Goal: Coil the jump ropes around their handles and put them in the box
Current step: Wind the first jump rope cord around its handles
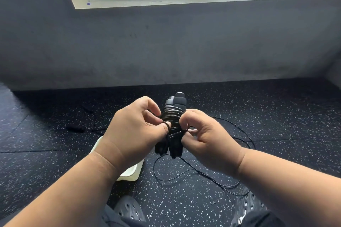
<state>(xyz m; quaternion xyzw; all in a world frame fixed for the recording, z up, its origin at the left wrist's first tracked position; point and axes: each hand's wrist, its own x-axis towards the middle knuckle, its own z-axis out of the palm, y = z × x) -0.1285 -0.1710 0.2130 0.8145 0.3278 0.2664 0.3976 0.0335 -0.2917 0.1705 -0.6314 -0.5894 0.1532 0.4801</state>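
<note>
I hold a pair of black jump rope handles upright between my hands, with several turns of thin black rope wound around their middle. My left hand pinches the rope at the left side of the bundle. My right hand pinches the rope end at the right side. More loose black rope lies in loops on the floor below and to the right. The white box sits on the floor under my left wrist, mostly hidden by my arm.
The floor is black speckled rubber matting. A grey wall with a window stands ahead. A small dark object lies on the floor at the left. My dark perforated shoes show at the bottom.
</note>
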